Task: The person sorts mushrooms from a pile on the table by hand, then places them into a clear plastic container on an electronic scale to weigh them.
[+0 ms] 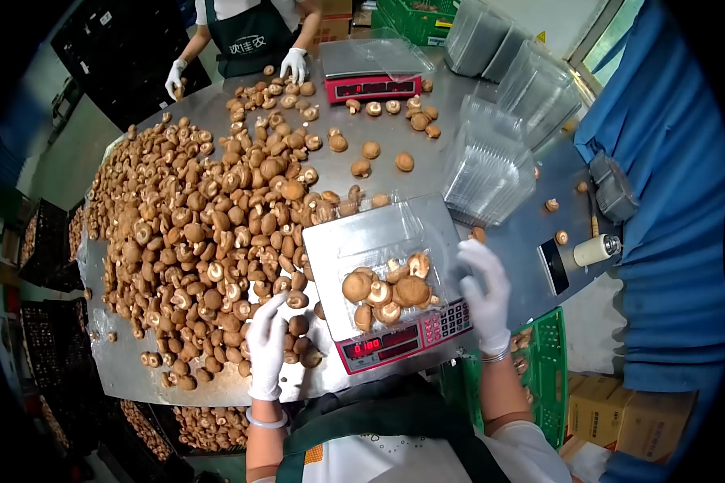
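Note:
My left hand, in a white glove, is at the near edge of the mushroom pile, fingers stretched out beside several shiitake mushrooms; nothing shows in its grasp. To the right of the red digital scale hovers my right hand, also gloved, with fingers apart and holding nothing. On the scale's metal plate rests a clear plastic tray with its lid folded back. Several shiitake mushrooms lie in the tray, some caps up and some stems up. The red display appears to read 0180.
A large shiitake pile covers the table's left side. Stacked clear trays stand behind the scale. A second scale and a co-worker's gloved hands are across the table. A phone and white roll lie right.

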The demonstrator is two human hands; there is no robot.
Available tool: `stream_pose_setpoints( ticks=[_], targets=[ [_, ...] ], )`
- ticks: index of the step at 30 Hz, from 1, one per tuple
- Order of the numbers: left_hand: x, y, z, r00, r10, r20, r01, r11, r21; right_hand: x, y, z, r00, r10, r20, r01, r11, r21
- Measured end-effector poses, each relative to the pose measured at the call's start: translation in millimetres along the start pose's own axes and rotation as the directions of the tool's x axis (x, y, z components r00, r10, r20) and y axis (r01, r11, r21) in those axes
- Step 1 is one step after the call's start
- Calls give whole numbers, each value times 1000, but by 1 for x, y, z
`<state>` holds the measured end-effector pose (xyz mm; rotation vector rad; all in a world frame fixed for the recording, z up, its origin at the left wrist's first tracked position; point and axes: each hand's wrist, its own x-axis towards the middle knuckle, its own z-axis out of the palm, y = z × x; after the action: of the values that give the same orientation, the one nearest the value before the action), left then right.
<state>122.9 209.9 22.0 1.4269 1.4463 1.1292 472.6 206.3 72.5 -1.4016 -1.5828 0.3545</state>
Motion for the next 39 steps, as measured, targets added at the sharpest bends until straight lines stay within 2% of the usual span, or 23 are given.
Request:
stream_pose_setpoints(
  ticks=[1, 2, 4, 7, 8, 12, 13, 14, 19, 21, 22, 23, 25, 27, 30, 31, 34, 35, 37, 39],
  targets=[
    [-8, -7, -10, 995, -79, -55, 77, 997, -32, 4, 1, -4, 994, 75, -74, -70, 995, 70],
    [-16, -15, -19, 990, -91, -113, 89, 996, -19, 8, -1, -8, 990, 81, -112, -77, 996, 39],
    [-35, -35, -38, 960, -174, -221, 173, 985, -24, 11, 2, -12, 988, 105, -117, -101, 994, 41],
    [-60, -54, -56, 916, -214, -339, 226, 974, -6, 10, 4, -8, 988, 122, -95, -115, 991, 70],
    [-67, -58, -61, 917, -172, -360, 227, 967, 116, 12, 4, -7, 989, 118, -84, -111, 990, 82],
    [-78, -68, -60, 922, -165, -351, 242, 952, 189, 25, 18, 9, 992, 129, -14, -128, 988, 84],
    [-78, -69, -57, 919, -181, -351, 273, 934, 232, 33, 22, 15, 975, 212, 60, -218, 969, 115],
    [-77, -68, -51, 936, -125, -329, 229, 925, 302, 38, 23, 20, 949, 285, 137, -304, 942, 143],
    [-83, -65, -28, 966, 73, -247, 75, 837, 543, 49, 18, 31, 972, 169, 161, -175, 984, 24],
    [-90, -70, -26, 974, 71, -217, 76, 796, 601, 45, 19, 29, 975, 148, 166, -148, 989, -13],
    [-92, -69, -24, 980, 105, -169, 40, 728, 684, 42, 19, 28, 975, 151, 166, -149, 989, -26],
    [-90, -67, -22, 981, 144, -130, -16, 726, 688, 40, 22, 28, 974, 145, 174, -144, 989, -19],
    [-89, -65, -13, 991, 96, -92, -3, 711, 703, 36, 30, 26, 962, 186, 200, -178, 982, -60],
    [-86, -68, -5, 991, 116, -69, -26, 667, 745, 37, 31, 23, 968, 165, 190, -152, 985, -83],
    [-87, -69, -2, 994, 77, -81, 5, 694, 720, 37, 16, 18, 975, 151, 163, -137, 986, -95],
    [-88, -72, -4, 989, 108, -98, -7, 706, 708, 35, 15, 17, 980, 121, 158, -105, 989, -107],
    [-90, -78, -22, 964, 108, -245, 92, 726, 682, 30, 6, 14, 981, 99, 164, -81, 990, -114],
    [-91, -86, -31, 944, 137, -300, 118, 709, 695, 28, 2, 13, 981, 88, 170, -71, 992, -105],
    [-91, -85, -46, 916, 95, -390, 219, 694, 686, 26, -4, 12, 980, 122, 157, -114, 991, -65],
    [-88, -86, -54, 923, 110, -368, 214, 649, 730, 25, -6, 12, 981, 93, 170, -83, 994, -67]
  ],
)
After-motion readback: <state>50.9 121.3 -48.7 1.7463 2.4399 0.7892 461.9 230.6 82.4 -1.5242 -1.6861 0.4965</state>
